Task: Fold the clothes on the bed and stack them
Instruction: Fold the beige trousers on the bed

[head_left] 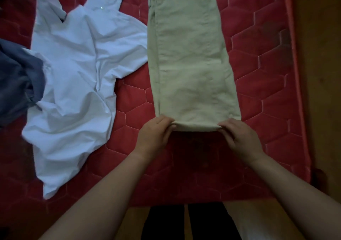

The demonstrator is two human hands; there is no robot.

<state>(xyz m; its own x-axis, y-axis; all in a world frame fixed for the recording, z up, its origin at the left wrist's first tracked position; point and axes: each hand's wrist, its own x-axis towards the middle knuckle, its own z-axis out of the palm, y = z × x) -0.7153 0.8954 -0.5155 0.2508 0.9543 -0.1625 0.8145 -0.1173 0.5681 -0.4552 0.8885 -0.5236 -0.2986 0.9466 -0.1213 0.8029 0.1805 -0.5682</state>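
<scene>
Beige trousers (191,58) lie folded lengthwise into a long strip on the red quilted bed (267,73), running away from me. My left hand (156,134) pinches the near left corner of the strip. My right hand (239,138) pinches the near right corner. The near edge is slightly lifted between both hands. A white shirt (79,84) lies spread and crumpled to the left of the trousers. A dark blue garment (16,84) is bunched at the far left, partly over the shirt's edge.
The bed's right edge (295,73) runs along a wooden floor (323,92). The near edge of the bed is just in front of my legs (184,221).
</scene>
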